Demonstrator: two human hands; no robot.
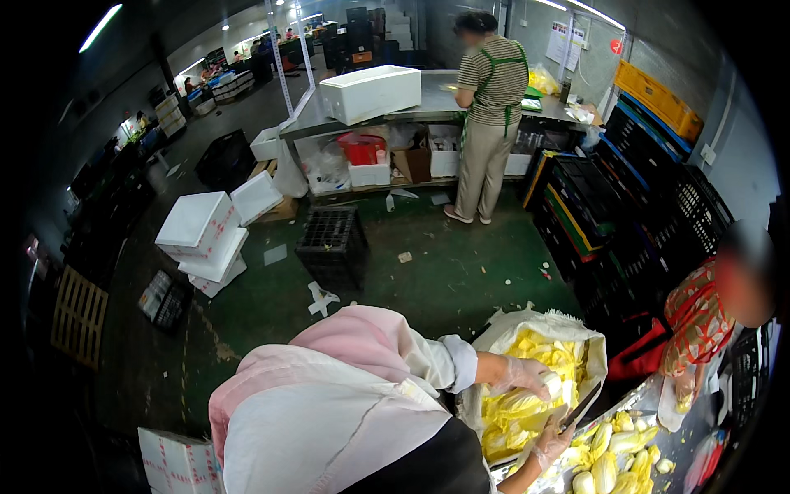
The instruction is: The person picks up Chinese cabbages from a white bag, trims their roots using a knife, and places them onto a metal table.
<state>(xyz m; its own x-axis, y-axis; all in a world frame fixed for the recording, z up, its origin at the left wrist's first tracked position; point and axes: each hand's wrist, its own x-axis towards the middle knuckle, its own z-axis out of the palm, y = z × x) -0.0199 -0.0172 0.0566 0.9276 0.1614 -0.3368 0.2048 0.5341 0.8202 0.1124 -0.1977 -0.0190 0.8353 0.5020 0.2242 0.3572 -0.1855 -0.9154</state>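
My left hand [528,378], in a clear thin glove, is closed on a small head of napa cabbage [553,385], its white base end showing. It is over a white woven sack [594,353] filled with yellow cabbage leaves [503,439]. Just below, at the sack's near edge, my right hand [553,439], gloved too, grips a knife [583,402] whose dark blade slants up to the right. Several yellow-white cabbage heads [606,472] lie on a metal table beside my right hand.
Across the table, a co-worker in a patterned red top [694,315] handles a piece of cabbage. Another person [494,92] stands at a metal bench with a white foam box [370,92]. Black crates [333,247] and stacked foam boxes [197,225] stand on the green floor.
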